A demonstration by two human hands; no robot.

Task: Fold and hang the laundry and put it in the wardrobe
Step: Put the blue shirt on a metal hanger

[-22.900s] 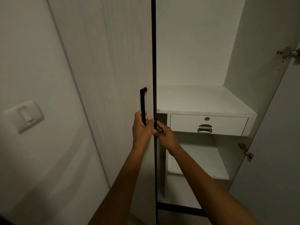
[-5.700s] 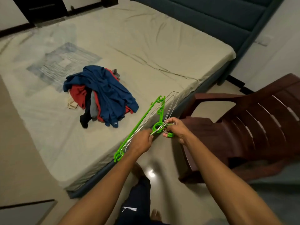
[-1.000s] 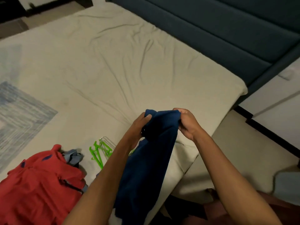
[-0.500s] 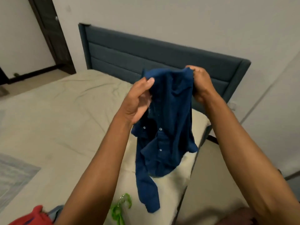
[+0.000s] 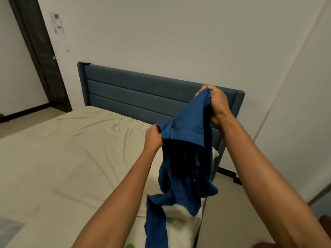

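Note:
A dark blue button shirt [image 5: 186, 158] hangs in the air over the near corner of the bed [image 5: 62, 158]. My left hand [image 5: 154, 137] pinches its collar edge at the lower left. My right hand [image 5: 215, 102] grips the fabric higher up, in front of the headboard. One sleeve trails down to the bottom edge of the view. A bit of a green hanger [image 5: 130, 245] shows at the bottom edge, on the bed.
A blue-grey padded headboard [image 5: 134, 93] stands against the white wall. A dark door [image 5: 41, 56] is at the far left. Bare floor [image 5: 229, 212] runs along the bed's right side. A patterned cloth [image 5: 9, 228] lies at the bottom left.
My right hand has risen and moved right with the shirt, and my left hand has dropped to the collar edge. The shirt hangs more spread out. The camera has tilted up.

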